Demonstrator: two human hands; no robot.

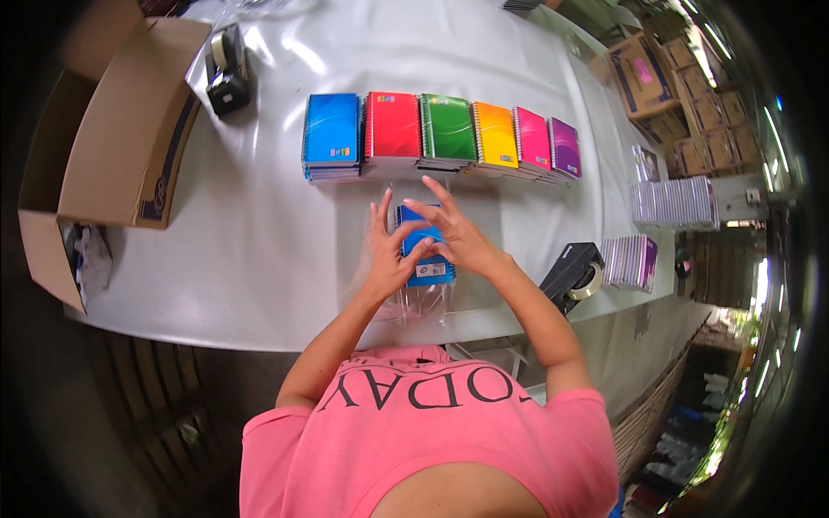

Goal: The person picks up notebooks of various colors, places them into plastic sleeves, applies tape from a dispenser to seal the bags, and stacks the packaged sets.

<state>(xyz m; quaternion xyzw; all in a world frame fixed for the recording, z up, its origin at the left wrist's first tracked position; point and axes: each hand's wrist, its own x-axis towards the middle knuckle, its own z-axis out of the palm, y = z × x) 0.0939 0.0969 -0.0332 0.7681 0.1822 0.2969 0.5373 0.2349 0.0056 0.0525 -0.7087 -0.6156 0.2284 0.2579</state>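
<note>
A blue spiral notebook (432, 274) with a small white label lies in front of me on a sheet of clear plastic film (419, 306). Above it, my left hand (390, 252) reaches in from the left side, its fingers apart and its thumb stretched over the cover. My right hand (464, 242) comes in from the other side with spread fingers, close to the left one. Both hands partly hide the cover. Whether a fingertip touches the thin film is hard to make out.
Beyond my hands stands a row of notebook stacks: blue (332, 129), red (393, 125), green (447, 128), yellow (495, 135), pink (532, 138) and purple (566, 148). Tape dispensers (570, 274) (228, 73) sit right and far left. An open carton (125, 121) stands left; more notebooks (673, 204) lie right.
</note>
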